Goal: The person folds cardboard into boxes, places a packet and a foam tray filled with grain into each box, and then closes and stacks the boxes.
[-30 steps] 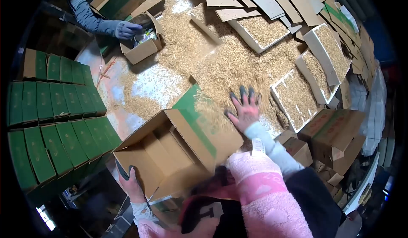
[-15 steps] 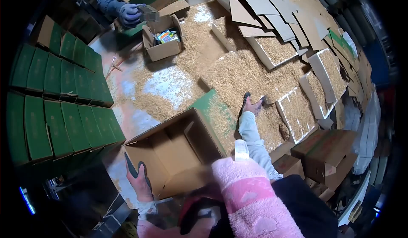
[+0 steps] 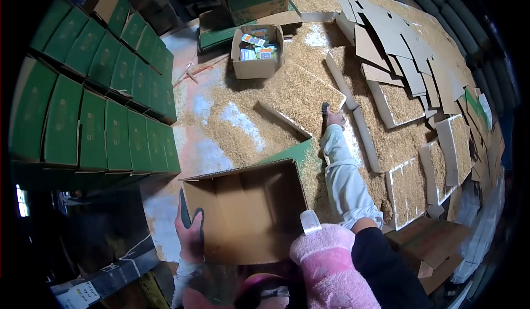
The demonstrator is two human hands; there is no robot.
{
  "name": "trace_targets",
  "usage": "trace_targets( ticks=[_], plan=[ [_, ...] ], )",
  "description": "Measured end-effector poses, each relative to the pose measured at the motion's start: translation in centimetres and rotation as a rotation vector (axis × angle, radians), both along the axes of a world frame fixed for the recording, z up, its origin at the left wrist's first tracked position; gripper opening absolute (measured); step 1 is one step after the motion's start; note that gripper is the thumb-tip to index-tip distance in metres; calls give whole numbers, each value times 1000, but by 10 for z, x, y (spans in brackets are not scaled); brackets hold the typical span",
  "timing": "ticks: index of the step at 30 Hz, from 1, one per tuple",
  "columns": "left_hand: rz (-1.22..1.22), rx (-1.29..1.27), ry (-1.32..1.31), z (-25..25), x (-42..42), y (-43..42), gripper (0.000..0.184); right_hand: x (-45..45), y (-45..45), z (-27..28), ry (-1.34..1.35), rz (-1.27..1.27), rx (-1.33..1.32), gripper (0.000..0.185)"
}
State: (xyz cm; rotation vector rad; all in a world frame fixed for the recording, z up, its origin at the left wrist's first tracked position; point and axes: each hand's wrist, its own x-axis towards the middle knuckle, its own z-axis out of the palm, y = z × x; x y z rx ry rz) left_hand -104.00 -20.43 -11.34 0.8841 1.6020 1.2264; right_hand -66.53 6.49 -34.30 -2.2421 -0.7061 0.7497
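My left hand (image 3: 191, 231) grips the left wall of an open cardboard box (image 3: 248, 209), thumb inside and fingers outside. The box is tilted toward me and its visible inside is bare. My right hand (image 3: 334, 118) reaches over the table to the right edge of a shallow tray filled with wood shavings (image 3: 301, 93). Its dark-tipped thumb lies on the shavings side and its other fingers, partly hidden, curl at the outer edge. A green cardboard flap (image 3: 295, 154), dusted with shavings, sticks out beyond the box.
Green boxes (image 3: 105, 127) stand stacked at the left. A small carton (image 3: 258, 69) with colourful packets sits at the back. More shavings-filled trays (image 3: 408, 190) lie at the right, near flat cardboard sheets (image 3: 397, 38). A brown carton (image 3: 436, 240) is at lower right.
The view has shifted left. My right hand has moved from loose shavings to the tray's edge, where a white strip now shows. The other person's hands have left the view.
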Motion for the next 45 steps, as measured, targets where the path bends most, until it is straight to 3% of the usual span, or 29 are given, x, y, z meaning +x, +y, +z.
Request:
trace_targets(
  ticks=[2,4,6,7,8,9,11,14,15,16,17,18,19,21,24,25,26,28,30,31,32,35,37,38,39,40,42,45],
  plan=[
    [-50,2,28,5,0,5,56,4,25,-27,105,-28,428,84],
    [-67,1,29,7,2,5,55,5,47,-4,-119,-17,282,68],
    [-77,14,4,5,0,6,54,58,84,-41,248,100,365,57],
    [-59,4,10,-1,-3,1,54,69,82,-28,180,119,384,52],
    [-42,18,6,-2,-1,0,54,79,70,-2,104,137,405,48],
    [-26,33,-2,0,4,1,55,73,40,57,381,201,573,46],
    [1,100,-90,7,14,6,54,69,2,135,565,280,583,40],
    [-97,131,256,-14,19,25,52,47,-38,211,677,457,508,39],
    [-116,152,512,-21,31,37,51,13,-74,276,874,487,347,43],
    [-154,-28,594,-27,47,53,51,17,-70,260,864,549,345,47],
    [-267,-80,507,-17,67,68,46,0,-90,269,733,663,469,47],
    [-307,-10,472,-1,86,79,40,-22,-115,281,718,694,486,47],
    [-449,402,626,-64,86,98,40,-44,-140,293,703,723,504,47],
    [-413,386,174,-76,88,102,40,-65,-169,299,1005,583,266,47],
    [-405,174,-591,-59,58,73,41,-45,-192,311,777,759,200,46],
    [-423,120,-741,-53,50,65,41,-55,-209,336,910,605,187,45],
    [-440,93,-831,-51,45,59,41,-29,-202,320,818,677,48,45],
    [-459,70,-898,-57,46,51,41,-30,-227,325,358,817,210,42],
    [-450,89,-915,-62,50,49,42,-32,-237,301,551,753,375,39],
    [-439,100,-915,-65,53,47,42,-36,-232,296,447,991,380,42],
    [-423,113,-908,-68,56,46,42,-46,-230,298,877,548,142,43],
    [-378,118,-919,-60,57,52,43,-78,-234,318,691,598,116,46],
    [-348,56,-937,-37,52,64,44,-48,-222,275,725,595,325,43],
    [-328,12,-916,-25,49,70,44,-32,-219,266,748,593,436,39],
    [-315,-29,-866,-16,48,77,44,-9,-217,259,607,655,400,38],
    [-331,-24,-727,-11,50,81,44,9,-217,248,645,582,383,37],
    [-394,298,27,-25,52,83,48,22,-222,238,485,582,341,39],
    [-351,291,125,-34,59,82,52,18,-226,232,318,562,275,46]
  ],
)
